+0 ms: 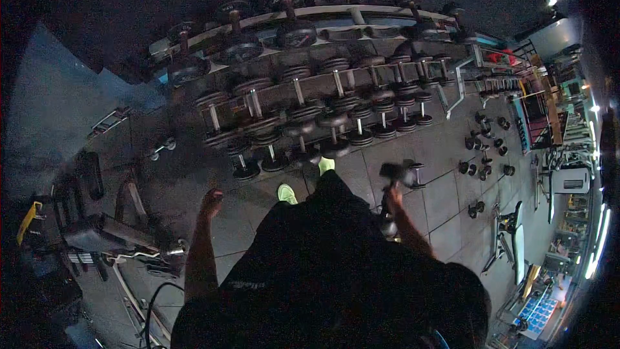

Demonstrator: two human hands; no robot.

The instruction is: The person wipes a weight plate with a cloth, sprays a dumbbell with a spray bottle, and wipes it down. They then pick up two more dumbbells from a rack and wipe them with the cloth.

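My right hand (393,198) is closed round the handle of a dumbbell (391,171), held out to the right of my body. One dark round head shows ahead of the hand, and part of the other end shows behind it. My left hand (212,200) hangs out to the left over the floor, its fingers curled in, with nothing visible in it. Ahead of my feet several dumbbells (300,129) stand on end in rows. Another upright dumbbell (417,176) stands on the floor just beyond my right hand.
A curved rack (355,16) holding large dumbbells runs across the far side. More dumbbells (484,145) lie scattered on the floor at the right, near a bench (518,245). To the left are a dark padded bench (103,232) and a bar (139,255). My light shoes (286,193) show below.
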